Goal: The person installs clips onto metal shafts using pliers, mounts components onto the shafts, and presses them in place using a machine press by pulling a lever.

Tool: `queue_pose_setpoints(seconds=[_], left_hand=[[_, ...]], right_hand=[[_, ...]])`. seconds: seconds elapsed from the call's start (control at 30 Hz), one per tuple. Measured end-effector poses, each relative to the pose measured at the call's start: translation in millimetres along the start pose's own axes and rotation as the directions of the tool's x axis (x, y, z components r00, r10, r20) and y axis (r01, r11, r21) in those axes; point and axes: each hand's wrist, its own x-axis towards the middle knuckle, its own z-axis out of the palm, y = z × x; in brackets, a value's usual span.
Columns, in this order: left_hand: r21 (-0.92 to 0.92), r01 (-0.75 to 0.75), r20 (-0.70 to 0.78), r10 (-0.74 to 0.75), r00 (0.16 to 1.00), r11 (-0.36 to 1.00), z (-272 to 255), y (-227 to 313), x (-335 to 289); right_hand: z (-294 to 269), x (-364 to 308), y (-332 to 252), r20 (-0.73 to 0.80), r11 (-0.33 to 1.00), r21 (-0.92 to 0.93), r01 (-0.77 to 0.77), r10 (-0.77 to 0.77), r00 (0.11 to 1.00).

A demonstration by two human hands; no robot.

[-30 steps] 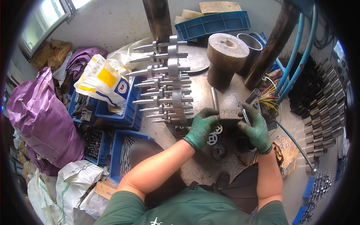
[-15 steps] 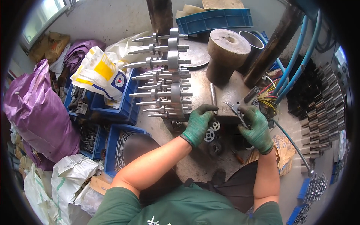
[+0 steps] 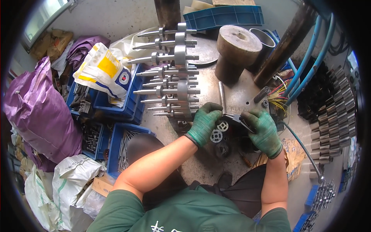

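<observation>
Slim pliers (image 3: pixel 243 123) are gripped in the gloved right hand (image 3: pixel 264 131), thumb and fingers closed about the handles. Their tips are aimed at the gloved left hand (image 3: pixel 206 121); its fingers are curled, thumb and forefinger drawn together (whether anything is pinched there cannot be told). Pale discs (image 3: pixel 216 135) are seen lower down, between the hands. Beyond, a rod (image 3: pixel 222 96) is seen on the steel table (image 3: pixel 236 98); shafts (image 3: pixel 160 91) are ranked at left. Farther off: wide-topped post (image 3: pixel 238 44); blue crate (image 3: pixel 224 18) near the wall.
</observation>
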Motion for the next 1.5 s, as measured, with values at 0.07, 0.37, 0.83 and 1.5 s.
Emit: queue_pose_setpoints(seconds=[0.07,0.37,0.83,1.5], left_hand=[[-0.017,0.006,0.005,-0.006,1.000,1.000,0.3,0.7,-0.5],[-0.014,-0.031,0.034,0.032,0.999,0.999,-5.4,-8.4,4.3],[-0.193,0.048,0.103,-0.029,0.994,0.980,3.2,-7.2,-4.0],[-0.113,0.131,0.075,-0.123,0.990,0.985,-16.2,-19.6,-5.8]], right_hand=[[0.1,0.6,-0.4,0.014,1.000,-0.002,-0.005,0.005,1.000],[1.2,0.8,1.0,0.059,0.999,0.008,-0.031,0.031,0.998],[24.8,68.3,-29.2,0.097,0.624,0.701,-0.345,0.396,0.913],[68.0,119.9,-38.3,0.090,0.476,0.845,-0.243,0.320,0.943]])
